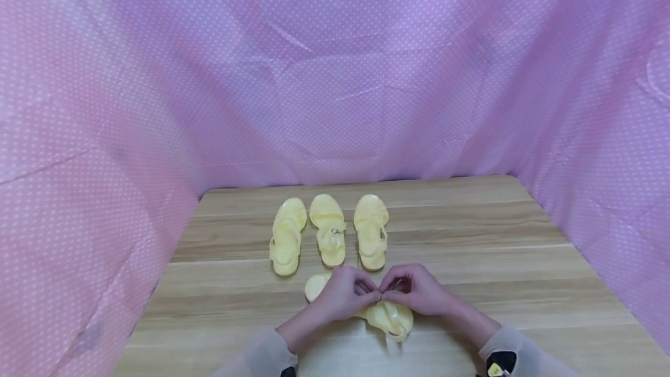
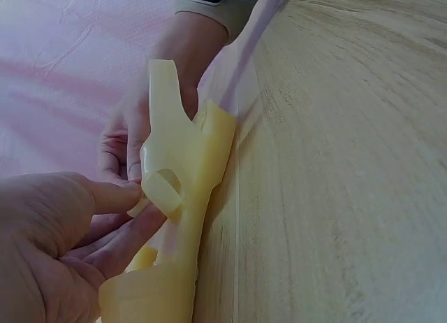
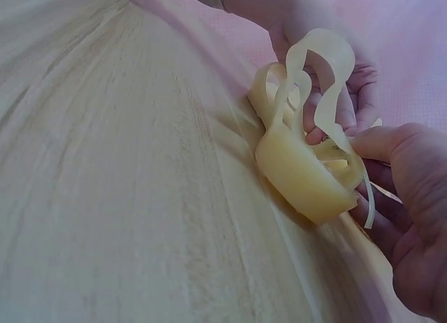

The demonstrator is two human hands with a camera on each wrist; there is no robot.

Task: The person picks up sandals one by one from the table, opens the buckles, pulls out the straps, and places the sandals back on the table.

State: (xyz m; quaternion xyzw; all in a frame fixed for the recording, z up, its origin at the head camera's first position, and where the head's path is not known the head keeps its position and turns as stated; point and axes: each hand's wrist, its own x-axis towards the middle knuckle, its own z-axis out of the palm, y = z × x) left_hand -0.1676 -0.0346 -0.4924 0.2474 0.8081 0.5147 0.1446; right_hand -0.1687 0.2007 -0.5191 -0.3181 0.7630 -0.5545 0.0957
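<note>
Head view: both hands [image 1: 342, 297] [image 1: 423, 291] pinch yellow sandal [image 1: 384, 319]; tabletop [image 1: 513, 255] stretches rightward, right edge [image 1: 580, 259] well apart.

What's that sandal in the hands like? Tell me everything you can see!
The sandal is pale yellow and a bit shiny, and looks like bendy plastic. It has a sole and smooth straps, one rising in a loop. It appears to rest on the wooden table, slanting in front of the person. The left hand and right hand pinch at it and partly hide it, so I can't tell whether it's fastened.
</note>
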